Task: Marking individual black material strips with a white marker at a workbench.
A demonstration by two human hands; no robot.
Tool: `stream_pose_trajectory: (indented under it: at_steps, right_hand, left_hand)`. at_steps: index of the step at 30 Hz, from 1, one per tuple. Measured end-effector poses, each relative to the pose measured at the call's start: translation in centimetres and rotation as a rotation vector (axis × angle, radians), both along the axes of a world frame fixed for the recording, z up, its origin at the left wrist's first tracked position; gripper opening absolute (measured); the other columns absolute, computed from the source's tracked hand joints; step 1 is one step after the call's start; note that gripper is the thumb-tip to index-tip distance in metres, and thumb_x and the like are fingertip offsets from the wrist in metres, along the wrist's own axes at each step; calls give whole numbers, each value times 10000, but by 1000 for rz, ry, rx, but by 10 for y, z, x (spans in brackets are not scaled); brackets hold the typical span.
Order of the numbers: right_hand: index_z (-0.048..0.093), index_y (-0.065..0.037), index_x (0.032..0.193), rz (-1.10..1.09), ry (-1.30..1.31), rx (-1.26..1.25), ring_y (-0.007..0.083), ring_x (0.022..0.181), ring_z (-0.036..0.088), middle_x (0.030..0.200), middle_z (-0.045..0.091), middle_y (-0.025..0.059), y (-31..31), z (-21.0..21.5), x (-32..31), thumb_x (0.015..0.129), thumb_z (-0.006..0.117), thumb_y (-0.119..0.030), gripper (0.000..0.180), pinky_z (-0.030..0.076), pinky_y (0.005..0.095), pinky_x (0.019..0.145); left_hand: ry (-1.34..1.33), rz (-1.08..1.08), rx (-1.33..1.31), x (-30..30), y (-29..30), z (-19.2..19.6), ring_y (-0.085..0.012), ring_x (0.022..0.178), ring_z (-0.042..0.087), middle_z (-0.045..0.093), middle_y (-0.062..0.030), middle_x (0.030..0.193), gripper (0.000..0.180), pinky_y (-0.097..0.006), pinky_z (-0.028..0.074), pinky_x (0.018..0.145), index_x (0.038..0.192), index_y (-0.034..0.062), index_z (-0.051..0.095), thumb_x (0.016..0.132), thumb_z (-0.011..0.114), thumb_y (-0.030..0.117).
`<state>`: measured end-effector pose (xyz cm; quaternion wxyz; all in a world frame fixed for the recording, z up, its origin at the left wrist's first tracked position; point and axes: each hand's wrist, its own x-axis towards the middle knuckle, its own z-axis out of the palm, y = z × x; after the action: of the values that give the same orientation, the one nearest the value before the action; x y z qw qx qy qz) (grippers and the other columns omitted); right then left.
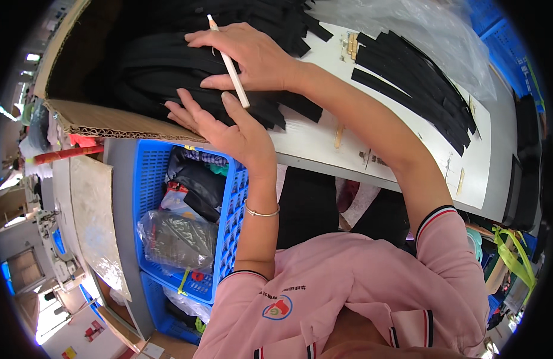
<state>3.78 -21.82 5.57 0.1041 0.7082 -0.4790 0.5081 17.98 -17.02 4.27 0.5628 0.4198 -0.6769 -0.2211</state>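
My right hand (252,57) lies over a thick heap of black fabric strips (151,69), with a white marking pencil (233,75) tucked between its fingers. The pencil's sharpened tip points away from me. Close below it, my left hand (231,131) is open, thumb and fingers spread along the near side of the strips. Some fingertips sink into the black material, so whether they grip a strip is hard to see. The heap sits partly inside a cardboard box (127,121), and its cut ends spill onto the white board (306,140).
More black strips (408,81) lie side by side at the board's right. Clear plastic sheeting (420,30) covers the far edge. Below the table at left stands a blue crate (146,179) holding bags and cloth. Another blue crate (495,30) is at far right.
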Motion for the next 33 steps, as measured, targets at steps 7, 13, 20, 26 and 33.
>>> stream_pose_trajectory:
  at_steps: [7,13,20,26,33]
  right_hand:
    - [508,-107,1436,-67,-140,61,334,1114,651,1510,536,132,50,26,-12,849,802,-517,774,391,480,1149]
    - [619,-112,1363,-460,-267,349,299,1177,627,1271,684,113,174,-8,-6,841,845,-359,620,464,428,1047]
    - [682,-104,1184,-527,-43,557,324,1052,635,986,725,122,216,-49,-11,850,785,-154,354,463,439,996]
    - [718,-88,1067,-771,152,395,266,962,716,989,765,64,301,-43,-18,823,722,-31,250,421,480,1117]
    - [693,-94,1041,-1036,229,474,212,1152,688,1181,744,70,399,-64,-6,837,671,-46,210,311,551,1196]
  left_hand:
    - [-56,-34,-28,9,6,-6,-443,1589,30,99,-284,1702,712,-547,106,1264,1588,13,340,984,674,189]
    - [-49,-84,-79,14,12,-9,-445,1589,24,108,-278,1704,740,-577,82,1259,1585,2,343,959,703,166]
    - [-64,-192,-210,1,67,-12,-461,1584,64,200,-263,1691,666,-624,34,1242,1546,6,414,948,689,111]
    - [-431,-792,-141,-8,109,-39,-384,1535,317,466,-168,1584,539,-600,105,1251,1486,50,532,972,674,131]
    - [-746,-1024,-209,-26,149,-44,-351,1480,398,525,-154,1520,590,-628,61,1239,1478,37,528,962,705,263]
